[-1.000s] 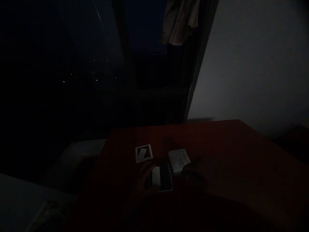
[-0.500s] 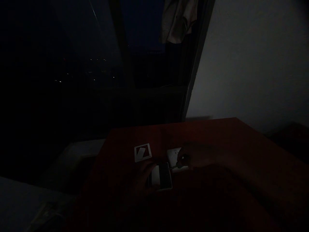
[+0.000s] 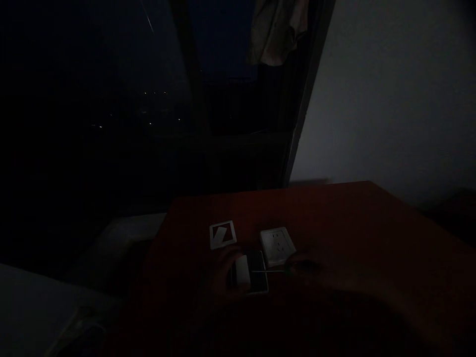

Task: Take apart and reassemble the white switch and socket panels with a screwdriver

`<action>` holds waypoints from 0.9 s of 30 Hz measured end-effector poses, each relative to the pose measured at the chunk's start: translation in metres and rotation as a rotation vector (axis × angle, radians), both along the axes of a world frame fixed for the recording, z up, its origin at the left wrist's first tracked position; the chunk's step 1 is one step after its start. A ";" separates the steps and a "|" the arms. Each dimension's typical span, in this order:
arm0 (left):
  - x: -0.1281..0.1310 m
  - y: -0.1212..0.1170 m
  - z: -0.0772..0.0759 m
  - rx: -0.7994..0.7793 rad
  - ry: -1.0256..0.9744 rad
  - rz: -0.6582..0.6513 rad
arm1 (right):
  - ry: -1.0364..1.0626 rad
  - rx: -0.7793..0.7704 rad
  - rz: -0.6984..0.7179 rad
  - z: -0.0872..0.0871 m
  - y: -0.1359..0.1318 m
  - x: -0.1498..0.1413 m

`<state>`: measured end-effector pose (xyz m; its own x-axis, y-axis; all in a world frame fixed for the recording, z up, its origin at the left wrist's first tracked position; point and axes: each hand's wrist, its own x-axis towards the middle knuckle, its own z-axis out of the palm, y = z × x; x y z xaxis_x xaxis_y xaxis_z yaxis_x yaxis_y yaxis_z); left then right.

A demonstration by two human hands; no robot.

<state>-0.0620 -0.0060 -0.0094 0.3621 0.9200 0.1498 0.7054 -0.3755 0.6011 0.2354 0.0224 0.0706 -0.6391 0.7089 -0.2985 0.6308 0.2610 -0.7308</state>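
Note:
The scene is very dim. My left hand (image 3: 224, 277) is closed around the left side of a wall switch (image 3: 259, 281), which has a dark inner face and a white rocker (image 3: 243, 270). In my right hand (image 3: 308, 267) is a screwdriver (image 3: 273, 271). Its thin metal shaft points left, nearly level, with the tip over the switch's dark face; whether it touches cannot be made out. Just beyond the shaft lies a white wall socket (image 3: 277, 246), close to my right fingers. A white square frame (image 3: 233, 231) rests farther left, with a small white strip (image 3: 219, 234) inside its outline.
The parts lie on a reddish table (image 3: 327, 213), whose far edge runs near a dark window (image 3: 223, 109). A pale wall (image 3: 390, 99) stands to the right. Cloth (image 3: 273, 37) hangs above. Something pale and unclear lies at lower left.
My right hand has moved down and slightly right, uncovering the socket. The screwdriver has swung from a slant to nearly level. My left hand stays on the switch.

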 end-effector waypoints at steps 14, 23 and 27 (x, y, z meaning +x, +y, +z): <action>-0.012 0.074 0.022 0.144 0.418 0.358 | 0.065 0.001 -0.255 -0.013 -0.058 0.012; -0.012 0.047 0.020 0.125 0.178 0.217 | 0.041 -0.001 -0.356 -0.017 -0.065 0.033; -0.008 0.018 0.014 0.010 0.058 0.093 | 0.097 0.008 -0.362 -0.009 -0.063 0.039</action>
<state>-0.0705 0.0115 0.0048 0.2833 0.9487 0.1402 0.7712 -0.3123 0.5547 0.2743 -0.0406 0.0615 -0.3717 0.8961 -0.2425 0.6112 0.0396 -0.7905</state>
